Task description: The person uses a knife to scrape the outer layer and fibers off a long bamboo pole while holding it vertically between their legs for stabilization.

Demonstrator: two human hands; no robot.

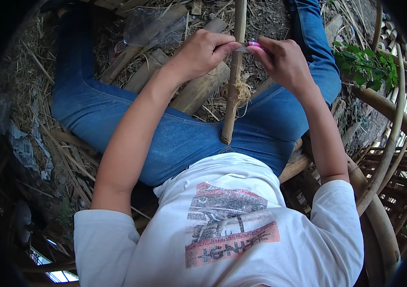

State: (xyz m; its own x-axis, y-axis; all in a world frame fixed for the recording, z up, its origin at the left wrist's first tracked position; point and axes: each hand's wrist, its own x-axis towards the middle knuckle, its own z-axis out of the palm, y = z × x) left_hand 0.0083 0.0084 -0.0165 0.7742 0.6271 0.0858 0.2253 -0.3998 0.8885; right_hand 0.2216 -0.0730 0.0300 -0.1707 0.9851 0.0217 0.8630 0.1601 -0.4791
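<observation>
A long wooden stick point(235, 91) runs away from me, its near end resting on my jeans at the lap. In front of its far part, my two hands meet over a small pink-handled blade point(254, 44). My right hand point(285, 60) is closed round the pink handle, which has pale bands. A thin greyish strip reaches from the handle across the stick. With thumb and forefinger pressed together, my left hand point(207, 51) pinches the other end of this strip. Frayed tan fibre point(240, 92) is wrapped round the stick below my hands.
Between my spread legs lie cut bamboo pieces point(201, 88) on straw-littered soil. A clear plastic bag point(148, 28) is at the far left. Leafy green stems point(366, 67) and curved bamboo poles point(392, 134) stand on the right. Crumpled pale scraps point(24, 148) lie at the left.
</observation>
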